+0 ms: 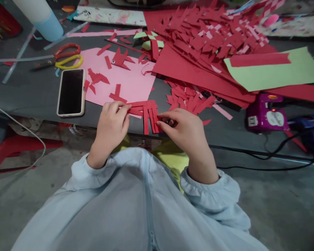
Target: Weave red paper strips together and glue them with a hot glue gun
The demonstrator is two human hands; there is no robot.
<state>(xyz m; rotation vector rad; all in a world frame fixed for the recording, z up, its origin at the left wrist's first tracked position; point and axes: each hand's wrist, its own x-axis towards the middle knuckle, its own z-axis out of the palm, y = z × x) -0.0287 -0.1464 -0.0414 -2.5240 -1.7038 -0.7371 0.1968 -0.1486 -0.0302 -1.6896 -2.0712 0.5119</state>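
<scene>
Pinching left hand [114,119]: clamped on crossed red strips [146,116].
Right hand [184,125]: fingertips at strips' right edge; grip cannot be told.
Phone [71,92]: flat, beside pink paper [136,78].

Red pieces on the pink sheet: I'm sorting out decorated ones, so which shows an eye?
The fish-shaped piece near the far edge of the pink sheet. It alone shows a small eye; the other pieces there look plain red.

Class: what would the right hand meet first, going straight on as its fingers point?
The right hand would likely meet the crossed red paper strips first; whether it touches them is unclear.
</scene>
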